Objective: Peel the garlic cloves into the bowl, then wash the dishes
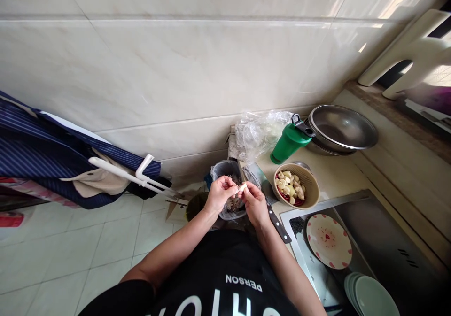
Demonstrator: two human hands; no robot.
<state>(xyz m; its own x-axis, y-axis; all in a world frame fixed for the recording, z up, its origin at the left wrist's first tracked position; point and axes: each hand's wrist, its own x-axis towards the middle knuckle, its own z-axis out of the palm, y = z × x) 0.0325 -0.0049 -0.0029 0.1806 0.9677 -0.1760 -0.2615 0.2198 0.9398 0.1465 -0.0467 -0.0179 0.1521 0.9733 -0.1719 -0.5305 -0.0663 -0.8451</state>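
A pale garlic clove point(242, 187) is pinched between the fingertips of both hands. My right hand point(255, 204) grips the clove between thumb and fingers. On its other side, my left hand point(221, 195) pinches its end, where a bit of skin seems to be. Below the hands stands a bin point(225, 166) lined with a clear bag, with brownish scraps inside. To the right, a beige basket point(313, 187) holds several peeled cloves point(287, 182) over something red. A knife point(279, 224) with a dark riveted handle lies beside my right wrist, its blade partly hidden.
Behind the basket are a green shaker bottle point(289, 142), crumpled clear plastic bags point(259, 133) and metal bowls point(343, 127). The sink point(369, 231) at right holds a patterned plate point(329, 242) and stacked pale green dishes point(375, 297). Clothes point(42, 156) and a white rack point(120, 169) are at left.
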